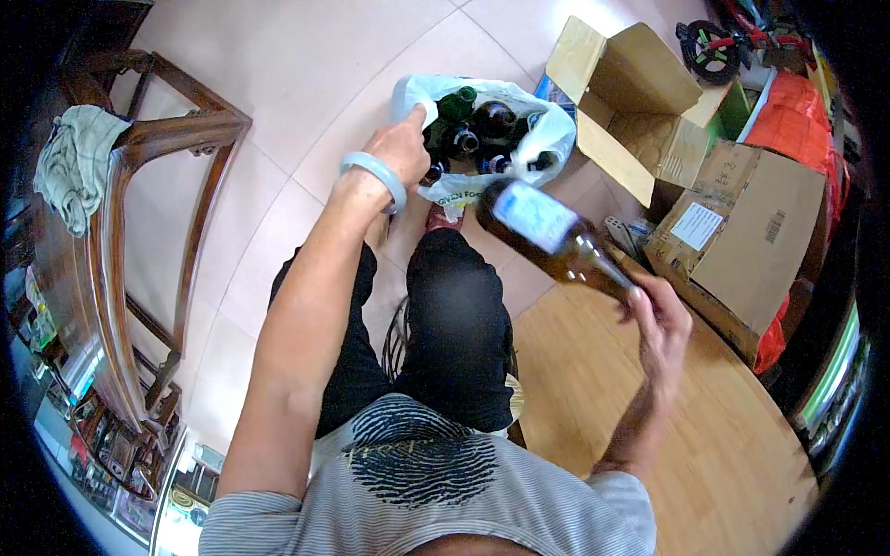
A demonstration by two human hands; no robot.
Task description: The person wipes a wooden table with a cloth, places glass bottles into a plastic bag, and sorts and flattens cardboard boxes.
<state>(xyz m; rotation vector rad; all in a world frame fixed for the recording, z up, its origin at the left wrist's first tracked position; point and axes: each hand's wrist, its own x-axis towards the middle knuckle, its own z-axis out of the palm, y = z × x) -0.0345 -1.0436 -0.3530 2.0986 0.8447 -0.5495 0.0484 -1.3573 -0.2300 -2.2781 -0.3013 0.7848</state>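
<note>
A brown glass bottle with a pale label is gripped by its neck in my right hand, its base pointing toward the bag. On the floor in front of my knees stands a white plastic bag with several dark bottles inside, among them a green bottle and a brown bottle. My left hand, with a pale bangle on the wrist, is closed on the bag's left rim.
An open cardboard box stands right of the bag, and a closed carton lies nearer. A wooden chair with a grey cloth is at left. A wooden tabletop lies below my right arm.
</note>
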